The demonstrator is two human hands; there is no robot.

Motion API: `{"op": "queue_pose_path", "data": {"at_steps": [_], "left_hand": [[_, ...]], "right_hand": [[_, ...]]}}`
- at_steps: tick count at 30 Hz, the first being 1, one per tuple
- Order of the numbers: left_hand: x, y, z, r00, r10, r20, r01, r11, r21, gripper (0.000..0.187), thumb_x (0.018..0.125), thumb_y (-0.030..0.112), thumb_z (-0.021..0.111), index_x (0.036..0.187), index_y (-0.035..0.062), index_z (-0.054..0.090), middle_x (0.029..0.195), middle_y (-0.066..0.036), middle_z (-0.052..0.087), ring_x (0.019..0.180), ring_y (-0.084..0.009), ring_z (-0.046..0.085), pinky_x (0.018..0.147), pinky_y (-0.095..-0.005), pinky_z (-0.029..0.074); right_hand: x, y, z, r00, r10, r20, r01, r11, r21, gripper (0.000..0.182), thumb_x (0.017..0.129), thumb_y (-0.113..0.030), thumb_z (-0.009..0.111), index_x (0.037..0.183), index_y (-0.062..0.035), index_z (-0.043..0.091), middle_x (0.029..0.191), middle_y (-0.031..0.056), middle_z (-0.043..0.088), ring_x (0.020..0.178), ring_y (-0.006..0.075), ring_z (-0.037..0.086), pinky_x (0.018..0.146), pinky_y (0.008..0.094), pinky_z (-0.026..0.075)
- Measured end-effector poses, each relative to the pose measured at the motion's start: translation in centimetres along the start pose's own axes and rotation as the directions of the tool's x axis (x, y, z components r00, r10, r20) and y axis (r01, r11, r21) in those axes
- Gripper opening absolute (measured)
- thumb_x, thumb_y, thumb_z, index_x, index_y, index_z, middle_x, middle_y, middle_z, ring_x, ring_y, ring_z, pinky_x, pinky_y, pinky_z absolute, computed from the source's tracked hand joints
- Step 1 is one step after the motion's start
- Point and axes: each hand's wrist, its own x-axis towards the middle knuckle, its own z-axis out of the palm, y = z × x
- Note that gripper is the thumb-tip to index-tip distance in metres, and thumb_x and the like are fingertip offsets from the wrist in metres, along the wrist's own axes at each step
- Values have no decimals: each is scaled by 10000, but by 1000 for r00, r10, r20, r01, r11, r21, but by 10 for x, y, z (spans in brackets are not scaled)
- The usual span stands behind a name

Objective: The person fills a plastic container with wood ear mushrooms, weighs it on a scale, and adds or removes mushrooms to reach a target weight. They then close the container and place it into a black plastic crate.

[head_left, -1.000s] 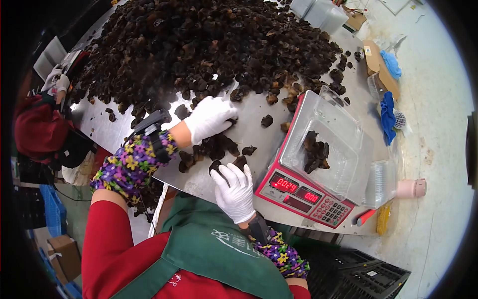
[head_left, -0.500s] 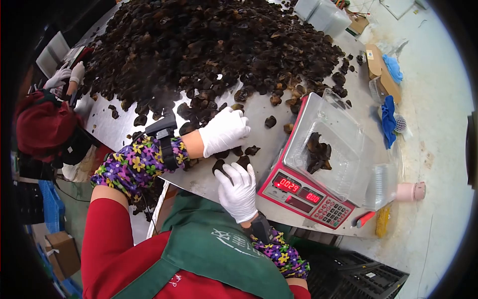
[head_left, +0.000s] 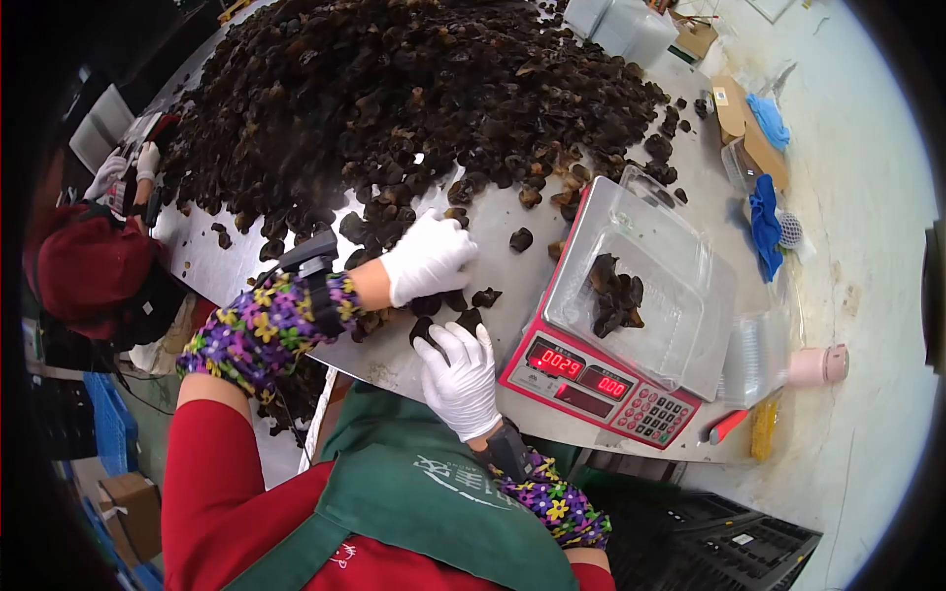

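My left hand (head_left: 431, 258), in a white glove, is closed with its fingers curled in, beside loose wood ear mushrooms on the metal table (head_left: 493, 219). What it may hold is hidden. Just below, my gloved right hand (head_left: 460, 382) curls its fingers over a dark wood ear mushroom (head_left: 422, 330) at the table's near edge. To the right stands a red digital scale (head_left: 603, 389) with lit red digits. On its plate rests a clear plastic tray (head_left: 680, 286) holding a small clump of wood ear mushrooms (head_left: 616, 295).
A large heap of wood ear mushrooms (head_left: 394, 89) covers the back of the table. At the right are a blue cloth (head_left: 764, 227), a pink cup (head_left: 818, 364) and a red-handled tool (head_left: 727, 426). Another person in a red cap (head_left: 94, 271) works at the left.
The view has shifted slightly, so table and scale appear a little further left. Both hands stay close together near the same mushrooms, fingers still curled.
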Motion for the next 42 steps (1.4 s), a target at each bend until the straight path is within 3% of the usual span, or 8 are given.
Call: {"op": "queue_pose_path", "data": {"at_steps": [7,15,23,27,31,33,37,42], "left_hand": [[-68,-7,-110,954,-243,-177,202,954,-223,126,746,30,719,740,115,627,787,3,643,798,-210,614,808,-351,435],[-261,-21,-155,703,-692,-165,711,692,125,90,753,105,697,735,81,612,725,-61,610,753,-281,605,705,-406,455],[-339,7,-116,465,-877,-121,878,439,193,78,898,167,616,939,138,676,712,-138,643,693,-351,664,629,-476,510],[-275,28,-83,472,-858,-201,843,506,-183,232,891,226,678,1091,110,701,827,-159,703,775,-338,696,700,-437,550],[-196,50,-37,742,-644,-188,586,759,-286,481,819,206,734,1263,59,622,1323,-231,574,1184,-419,569,952,-482,491],[-155,56,-16,797,-558,-231,433,795,-425,553,796,203,732,1306,45,588,1380,-246,520,1259,-443,505,1037,-499,446],[-109,79,8,921,-220,-320,115,942,-317,459,783,89,698,1231,33,616,1303,-226,563,1155,-419,582,987,-466,492],[-112,42,-9,847,-358,-392,73,809,-583,286,838,30,665,1117,93,682,1220,-160,619,1118,-355,612,962,-439,505]], "right_hand": [[1,1,-2,1000,-16,13,16,999,41,442,761,-104,711,1196,-165,668,1246,67,572,1228,297,504,1099,560,349],[0,3,-3,998,-45,40,46,999,-13,433,780,-147,715,1210,-145,657,1283,69,549,1251,283,484,1107,564,340],[-1,4,0,999,-28,45,31,997,-66,426,793,-119,699,1214,-173,663,1272,65,549,1245,296,487,1108,585,349],[-1,4,-1,999,-21,37,24,996,-86,434,791,-104,693,1219,-176,662,1289,66,546,1244,299,491,1100,588,349],[1,0,-3,1000,24,5,-24,996,-86,522,808,-34,635,1320,-131,599,1321,110,538,1280,320,490,1121,558,328],[2,-1,-3,999,39,-10,-40,995,-96,554,816,-52,631,1364,-112,565,1356,121,524,1299,325,478,1122,555,336],[0,2,0,996,53,-76,-59,995,-82,632,842,-71,603,1459,-46,467,1441,164,482,1350,348,453,1139,539,334],[2,1,0,997,69,-17,-70,992,-102,661,836,-81,615,1477,-60,455,1462,178,464,1360,367,438,1145,548,326]]}}
